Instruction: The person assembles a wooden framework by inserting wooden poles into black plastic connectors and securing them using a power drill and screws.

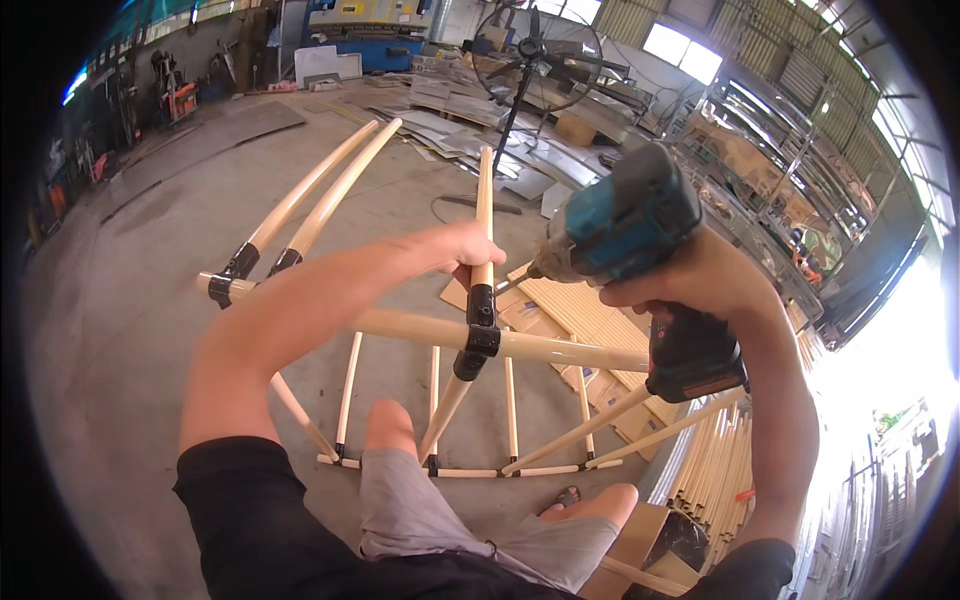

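My left hand (462, 250) grips a cream-coloured upright pipe (484, 205) just above a black metal joint clamp (481, 325). The clamp ties that pipe to a long horizontal cream pipe (560, 348) of a pipe frame. My right hand (690, 275) holds a teal and black cordless drill (625, 225). Its bit (508, 284) points left and down, close to the top of the clamp. Two more black clamps (240, 262) join curved pipes (330, 190) at the frame's left end.
Lower frame pipes (470, 470) stand on the concrete floor between my knees. Bundles of cream pipes (715, 460) and cardboard (560, 300) lie to the right. A standing fan (535, 60), sheet metal pieces (470, 130) and a blue machine (370, 30) are farther back.
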{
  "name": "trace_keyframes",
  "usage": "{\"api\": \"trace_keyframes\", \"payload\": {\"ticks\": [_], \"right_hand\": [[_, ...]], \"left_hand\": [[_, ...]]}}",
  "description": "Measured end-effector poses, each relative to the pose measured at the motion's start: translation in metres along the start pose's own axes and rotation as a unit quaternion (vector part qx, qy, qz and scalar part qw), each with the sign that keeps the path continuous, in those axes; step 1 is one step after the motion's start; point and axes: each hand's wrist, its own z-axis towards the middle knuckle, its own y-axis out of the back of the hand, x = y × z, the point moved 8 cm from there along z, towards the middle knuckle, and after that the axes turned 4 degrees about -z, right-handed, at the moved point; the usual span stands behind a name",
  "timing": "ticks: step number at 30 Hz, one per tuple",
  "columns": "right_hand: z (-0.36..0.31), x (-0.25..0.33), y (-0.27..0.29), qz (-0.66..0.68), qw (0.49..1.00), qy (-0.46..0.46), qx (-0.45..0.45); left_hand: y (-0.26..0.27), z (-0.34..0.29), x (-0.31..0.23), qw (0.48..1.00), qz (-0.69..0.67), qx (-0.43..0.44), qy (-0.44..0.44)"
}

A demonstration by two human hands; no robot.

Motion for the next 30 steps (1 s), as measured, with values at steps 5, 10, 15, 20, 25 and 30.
{"api": "trace_keyframes", "payload": {"ticks": [5, 10, 15, 20, 25, 30], "right_hand": [[0.013, 0.019, -0.007, -0.047, 0.998, -0.020, 0.041], [0.018, 0.023, -0.009, -0.066, 0.995, -0.036, 0.060], [0.010, 0.027, 0.000, -0.098, 0.993, -0.054, 0.045], [0.004, 0.028, -0.001, -0.094, 0.994, -0.049, 0.036], [0.009, 0.028, -0.009, -0.095, 0.992, -0.067, 0.045], [0.016, 0.025, -0.006, -0.112, 0.988, -0.085, 0.071]], "left_hand": [[-0.007, -0.011, -0.005, 0.999, 0.024, 0.019, 0.015], [-0.019, -0.029, 0.001, 0.994, -0.005, 0.093, 0.057], [-0.023, -0.049, -0.004, 0.989, -0.044, 0.132, 0.049], [-0.024, -0.047, 0.006, 0.987, -0.085, 0.130, 0.052], [-0.027, -0.041, 0.007, 0.984, -0.069, 0.158, 0.034], [-0.026, -0.043, 0.004, 0.985, -0.053, 0.163, 0.023]]}}
